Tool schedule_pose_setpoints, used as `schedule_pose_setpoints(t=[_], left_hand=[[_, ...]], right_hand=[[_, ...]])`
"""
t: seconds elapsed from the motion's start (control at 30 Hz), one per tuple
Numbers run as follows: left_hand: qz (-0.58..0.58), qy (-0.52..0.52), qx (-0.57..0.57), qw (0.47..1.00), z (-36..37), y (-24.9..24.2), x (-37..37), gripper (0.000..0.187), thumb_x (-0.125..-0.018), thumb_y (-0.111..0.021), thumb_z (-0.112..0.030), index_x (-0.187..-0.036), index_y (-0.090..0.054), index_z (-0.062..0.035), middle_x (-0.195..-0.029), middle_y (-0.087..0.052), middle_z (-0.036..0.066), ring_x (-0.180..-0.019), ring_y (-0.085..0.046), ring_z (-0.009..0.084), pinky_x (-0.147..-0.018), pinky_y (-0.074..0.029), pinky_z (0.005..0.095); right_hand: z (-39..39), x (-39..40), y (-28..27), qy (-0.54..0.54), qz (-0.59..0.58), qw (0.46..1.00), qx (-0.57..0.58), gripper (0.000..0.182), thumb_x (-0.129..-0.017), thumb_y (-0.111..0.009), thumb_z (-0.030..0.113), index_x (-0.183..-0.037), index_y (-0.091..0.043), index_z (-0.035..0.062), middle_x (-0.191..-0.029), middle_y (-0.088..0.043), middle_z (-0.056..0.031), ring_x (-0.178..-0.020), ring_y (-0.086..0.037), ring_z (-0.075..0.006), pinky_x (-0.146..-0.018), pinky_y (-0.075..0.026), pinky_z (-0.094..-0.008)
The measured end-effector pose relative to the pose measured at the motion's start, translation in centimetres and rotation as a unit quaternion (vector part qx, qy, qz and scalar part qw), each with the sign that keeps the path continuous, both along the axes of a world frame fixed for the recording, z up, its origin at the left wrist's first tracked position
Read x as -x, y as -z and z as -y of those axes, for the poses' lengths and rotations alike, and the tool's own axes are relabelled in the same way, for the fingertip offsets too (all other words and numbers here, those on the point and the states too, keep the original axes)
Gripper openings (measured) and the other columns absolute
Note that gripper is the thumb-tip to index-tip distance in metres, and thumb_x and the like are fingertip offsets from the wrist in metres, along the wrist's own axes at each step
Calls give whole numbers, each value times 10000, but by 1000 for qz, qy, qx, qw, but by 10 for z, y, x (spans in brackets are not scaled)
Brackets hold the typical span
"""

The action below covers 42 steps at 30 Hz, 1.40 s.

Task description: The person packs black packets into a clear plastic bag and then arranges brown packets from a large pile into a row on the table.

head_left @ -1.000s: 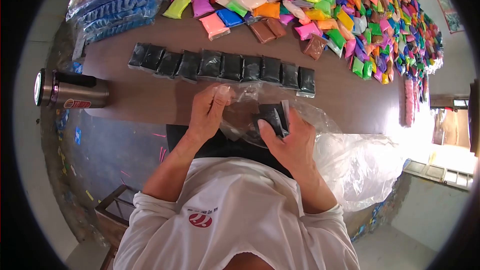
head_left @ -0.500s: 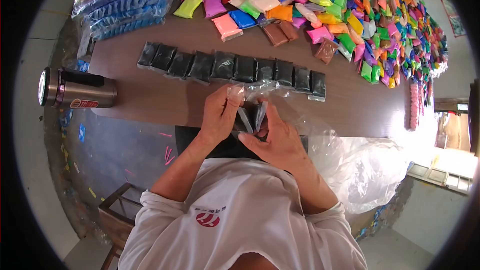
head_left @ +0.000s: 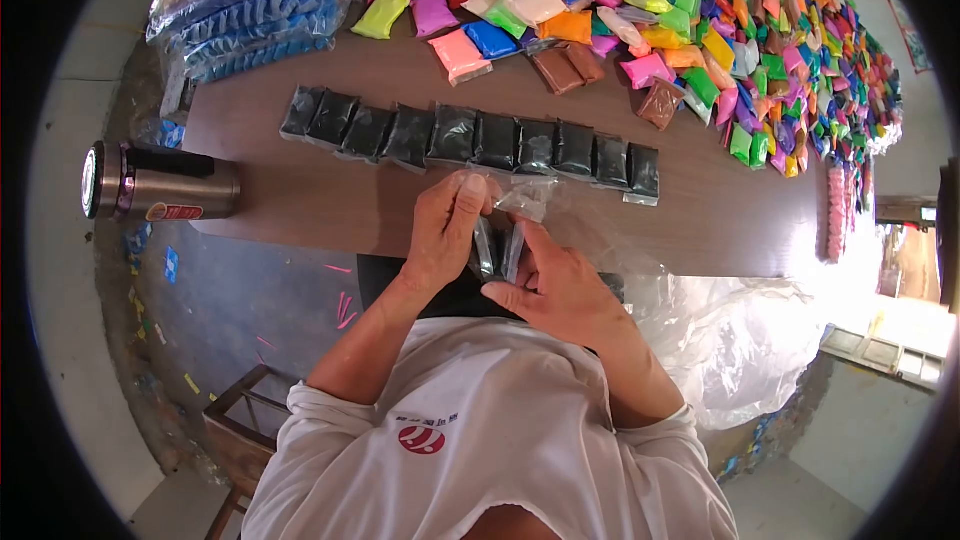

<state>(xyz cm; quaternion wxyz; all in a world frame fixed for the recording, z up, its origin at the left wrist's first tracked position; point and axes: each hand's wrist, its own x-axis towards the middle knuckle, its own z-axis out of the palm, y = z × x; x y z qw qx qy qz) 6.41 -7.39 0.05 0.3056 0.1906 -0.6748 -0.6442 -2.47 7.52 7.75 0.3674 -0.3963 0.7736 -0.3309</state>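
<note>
Working remotely, I have just drawn my right hand (head_left: 560, 285), gripping two black packets (head_left: 487, 248), beside my left hand (head_left: 447, 230), pinching a clear plastic bag (head_left: 525, 197) nearside of the row of black packets (head_left: 495, 142), apparently gathering packets and bag together.

The fingers of the left hand (head_left: 447, 230) and right hand (head_left: 565, 285) cover parts of the black packets (head_left: 486, 248) between them, so their number cannot be told. The clear bag (head_left: 528, 198) is too transparent to trace its mouth. Both hands hide some of the near edge of the worktop (head_left: 320, 200). The top edge cuts off the heap of coloured packets (head_left: 690, 40) and the bagged stacks (head_left: 250, 20); the bottom edge crops the white shirt (head_left: 490, 410), whose lettering (head_left: 427, 420) is too small to read, like the flask label (head_left: 175, 212). A sleeve (head_left: 330, 415) partly hides the wooden stool (head_left: 240, 430). Glare washes out the window (head_left: 905, 355).
</note>
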Motion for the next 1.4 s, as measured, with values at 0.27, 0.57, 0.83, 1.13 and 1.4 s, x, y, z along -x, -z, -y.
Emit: schedule_pose_setpoints(t=[0.27, 0.57, 0.83, 1.13, 1.4], left_hand=[[-38, -21, -36, 998, -3, 7, 5, 391, -1081, -480, -289, -842, -577, 6, -841, -612, 43, -758, -507, 101, -691, -433, 271], [4, 31, -36, 999, -8, -4, -2, 235, -1010, -593, -214, -1066, -637, 10, -896, -610, 36, -827, -523, 95, -723, -444, 253], [37, 41, 67, 996, -6, -8, 0, 165, -923, -648, -72, -1067, -662, 8, -962, -660, 75, -847, -604, 138, -763, -485, 275], [32, 35, 39, 998, -4, -2, 0, 141, -932, -639, -97, -1020, -655, 13, -867, -650, 51, -770, -581, 109, -697, -475, 267], [50, 23, 54, 997, -4, -4, -2, 128, -943, -625, -102, -981, -641, 19, -786, -604, 38, -717, -521, 94, -644, -442, 268]], right_hand=[[7, 19, 10, -57, -96, 994, 5, 601, -762, -839, 400, -1084, -548, -15, -706, -658, -167, -701, -677, -392, -633, -530, -453], [11, 15, 17, -19, -167, 986, 19, 477, -701, -878, 307, -923, -593, -4, -758, -678, -173, -740, -680, -381, -654, -529, -447], [-31, 26, -35, -103, -136, 984, 48, 484, -819, -798, 303, -1147, -607, 3, -828, -689, -182, -802, -684, -376, -671, -544, -449], [-60, 143, -76, 116, -175, 978, -18, 303, -837, -743, 98, -1133, -695, 56, -1055, -725, -123, -905, -705, -229, -793, -556, -314], [-49, 178, 12, -83, -366, 926, -30, 635, -741, -778, 188, -1318, -556, 42, -1301, -608, -155, -1246, -533, -355, -1077, -429, -432]])
